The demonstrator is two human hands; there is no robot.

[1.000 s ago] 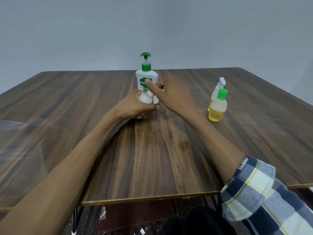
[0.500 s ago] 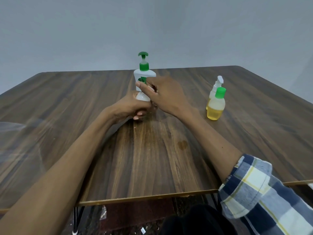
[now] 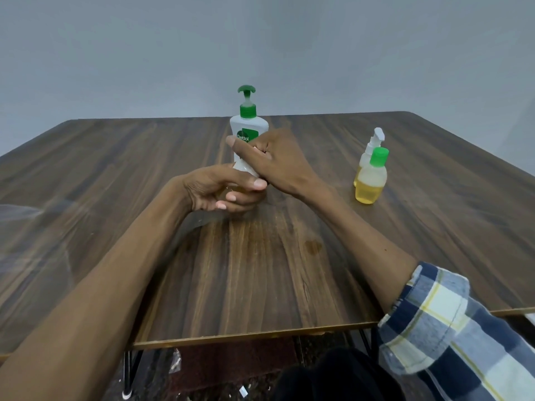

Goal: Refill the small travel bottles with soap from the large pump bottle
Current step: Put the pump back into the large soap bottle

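Both hands meet at table centre: the left hand (image 3: pixel 228 189) curls round a small bottle (image 3: pixel 244 168), pinning its body low so it stays steady, while the right hand (image 3: pixel 278 160) closes fingers and thumb over its top, very likely working the cap, though the cap itself is hidden. A glint of yellow shows between the left fingers, so some liquid sits inside; how much, I cannot tell. Just behind, at twelve o'clock, the pump bottle (image 3: pixel 248 125) stands upright, white and opaque, its level unreadable. Over at three o'clock, well apart from the hands, the green-capped bottle (image 3: pixel 371 180) stands roughly half full of yellow soap, with a spray bottle (image 3: pixel 372 146) just behind it, partly hidden.
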